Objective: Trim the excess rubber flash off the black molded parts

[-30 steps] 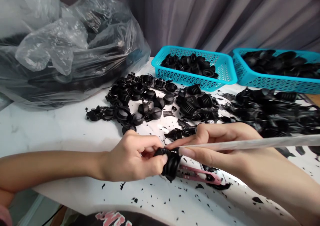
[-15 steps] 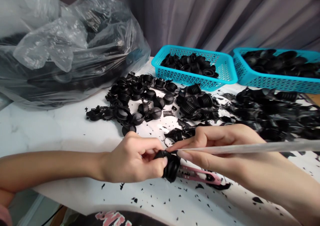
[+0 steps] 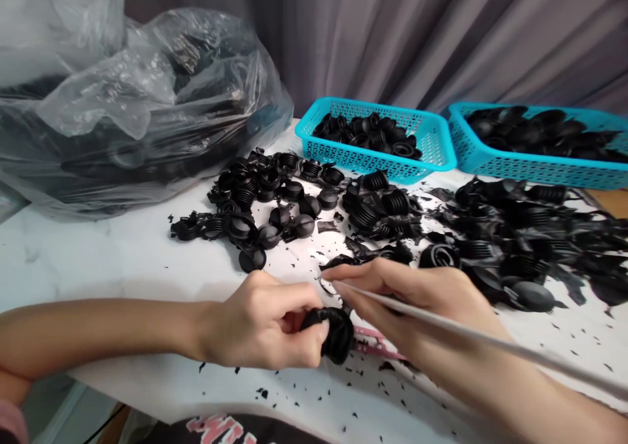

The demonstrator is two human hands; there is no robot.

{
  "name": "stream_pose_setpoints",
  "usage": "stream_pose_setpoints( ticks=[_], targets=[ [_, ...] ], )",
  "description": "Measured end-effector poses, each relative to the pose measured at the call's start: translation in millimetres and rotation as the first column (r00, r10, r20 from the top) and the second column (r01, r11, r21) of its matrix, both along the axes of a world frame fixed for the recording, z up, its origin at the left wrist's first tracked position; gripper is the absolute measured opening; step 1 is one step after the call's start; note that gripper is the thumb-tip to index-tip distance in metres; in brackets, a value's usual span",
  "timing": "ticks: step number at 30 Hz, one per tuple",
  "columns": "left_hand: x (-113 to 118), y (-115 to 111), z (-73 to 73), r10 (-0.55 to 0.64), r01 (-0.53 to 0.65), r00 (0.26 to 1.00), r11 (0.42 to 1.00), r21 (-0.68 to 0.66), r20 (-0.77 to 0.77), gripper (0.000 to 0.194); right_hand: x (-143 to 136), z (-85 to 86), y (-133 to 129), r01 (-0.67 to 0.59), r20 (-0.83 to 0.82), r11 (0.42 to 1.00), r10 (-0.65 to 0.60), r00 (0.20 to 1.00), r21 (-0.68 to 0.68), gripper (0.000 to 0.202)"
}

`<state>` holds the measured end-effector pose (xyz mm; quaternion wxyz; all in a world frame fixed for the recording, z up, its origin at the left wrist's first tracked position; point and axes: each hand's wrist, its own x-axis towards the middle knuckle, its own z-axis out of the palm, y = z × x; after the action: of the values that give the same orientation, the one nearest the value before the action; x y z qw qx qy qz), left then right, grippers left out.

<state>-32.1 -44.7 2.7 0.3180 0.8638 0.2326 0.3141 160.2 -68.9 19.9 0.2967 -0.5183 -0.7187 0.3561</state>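
Note:
My left hand [image 3: 277, 323] pinches a black ribbed rubber part [image 3: 336, 335] between thumb and fingers, low in the middle of the view. Just up and right of that part, my right hand [image 3: 392, 297] grips a long thin pale rod [image 3: 441, 322], which runs off toward the lower right edge. The rod's near end lies between thumb and index finger, apart from the black part. Beneath my right hand lies a pink tool [image 3: 375, 342] on the white table, partly covered.
Black rubber parts [image 3: 267, 176] are heaped beyond my hands, with more at the right. Two blue baskets [image 3: 375, 165] [image 3: 554, 169] hold black pieces. A clear plastic bag [image 3: 147, 123] bulges at the back left. Black scraps litter the white table [image 3: 161, 261].
My right hand has moved up and away from the black part, and the rod now slopes down to the right. My left hand still holds the part.

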Motion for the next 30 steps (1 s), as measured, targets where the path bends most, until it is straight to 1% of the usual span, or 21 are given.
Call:
stream_pose_setpoints(
  ticks=[1, 3, 4, 5, 6, 7, 8, 9, 10, 11, 12, 13, 15, 17, 19, 22, 24, 26, 30],
  targets=[
    [0, 0, 1.6, 0.003, -0.003, 1.000, 0.999, 0.034, -0.001, 0.015, 3, 0.5, 5, 0.044, 0.004, 0.999, -0.045, 0.999, 0.018, 0.018],
    [0, 5, 7.4, 0.017, -0.017, 1.000, 0.989, 0.145, 0.002, 0.014, 12, 2.4, 18, 0.186, 0.006, 0.977, -0.188, 0.982, 0.105, 0.022],
    [0, 10, 11.7, 0.030, -0.033, 0.999, 0.972, 0.232, 0.014, 0.013, 19, 3.4, 27, 0.235, 0.023, 0.963, -0.240, 0.970, 0.130, 0.026],
    [2, 17, 17.0, 0.043, -0.051, 0.999, 0.939, 0.339, 0.029, 0.012, 26, 4.1, 36, 0.313, -0.005, 0.929, -0.319, 0.948, 0.197, 0.033],
    [6, 27, 23.1, 0.060, -0.075, 0.997, 0.887, 0.456, 0.047, 0.011, 35, 4.5, 46, 0.351, -0.009, 0.909, -0.358, 0.934, 0.227, 0.032],
    [11, 39, 29.9, 0.069, -0.089, 0.996, 0.813, 0.576, 0.057, 0.012, 45, 4.4, 55, 0.396, -0.024, 0.882, -0.404, 0.914, 0.255, 0.027],
    [18, 53, 37.2, 0.079, -0.081, 0.996, 0.731, 0.677, 0.034, 0.014, 55, 3.8, 64, 0.473, -0.051, 0.844, -0.476, 0.878, 0.253, 0.026],
    [26, 69, 44.5, 0.120, -0.054, 0.992, 0.663, 0.746, -0.035, 0.019, 65, 2.5, 73, 0.529, -0.082, 0.806, -0.528, 0.845, 0.267, 0.029],
    [35, 86, 51.7, 0.186, -0.011, 0.972, 0.642, 0.767, -0.141, 0.024, 75, 0.5, 80, 0.554, -0.103, 0.788, -0.548, 0.830, 0.269, 0.029],
    [45, 104, 58.1, 0.265, 0.022, 0.929, 0.656, 0.754, -0.257, 0.028, 85, -2.2, 87, 0.579, -0.132, 0.771, -0.566, 0.814, 0.266, 0.027],
    [55, 122, 63.3, 0.357, 0.007, 0.864, 0.697, 0.717, -0.355, 0.032, 93, -5.6, 92, 0.602, -0.160, 0.758, -0.581, 0.798, 0.252, 0.026],
    [64, 139, 66.9, 0.413, -0.023, 0.803, 0.742, 0.670, -0.430, 0.038, 101, -9.7, 96, 0.624, -0.191, 0.746, -0.594, 0.782, 0.234, 0.025],
    [76, 171, 68.1, 0.436, -0.038, 0.775, 0.755, 0.654, -0.458, 0.052, 111, -19.1, 102, 0.640, -0.245, 0.748, -0.597, 0.764, 0.173, 0.023],
    [79, 197, 60.5, 0.440, -0.042, 0.755, 0.773, 0.633, -0.487, 0.059, 116, -28.3, 106, 0.620, -0.298, 0.779, -0.573, 0.763, 0.088, 0.023],
    [74, 215, 46.4, 0.456, -0.077, 0.727, 0.798, 0.598, -0.513, 0.058, 117, -35.1, 110, 0.573, -0.360, 0.819, -0.532, 0.767, 0.010, 0.018],
    [56, 229, 23.3, 0.481, -0.172, 0.691, 0.835, 0.523, -0.540, 0.051, 117, -39.4, 114, 0.496, -0.454, 0.865, -0.473, 0.755, -0.078, 0.021],
    [46, 232, 12.7, 0.493, -0.238, 0.681, 0.848, 0.474, -0.541, 0.055, 119, -40.4, 116, 0.470, -0.500, 0.875, -0.461, 0.733, -0.118, 0.024],
    [39, 231, 7.1, 0.477, -0.262, 0.689, 0.866, 0.427, -0.546, 0.058, 121, -41.6, 117, 0.458, -0.530, 0.876, -0.462, 0.711, -0.149, 0.025],
    [34, 228, 3.4, 0.433, -0.268, 0.713, 0.895, 0.357, -0.551, 0.062, 124, -44.7, 118, 0.442, -0.565, 0.878, -0.462, 0.683, -0.184, 0.027]
  ],
)
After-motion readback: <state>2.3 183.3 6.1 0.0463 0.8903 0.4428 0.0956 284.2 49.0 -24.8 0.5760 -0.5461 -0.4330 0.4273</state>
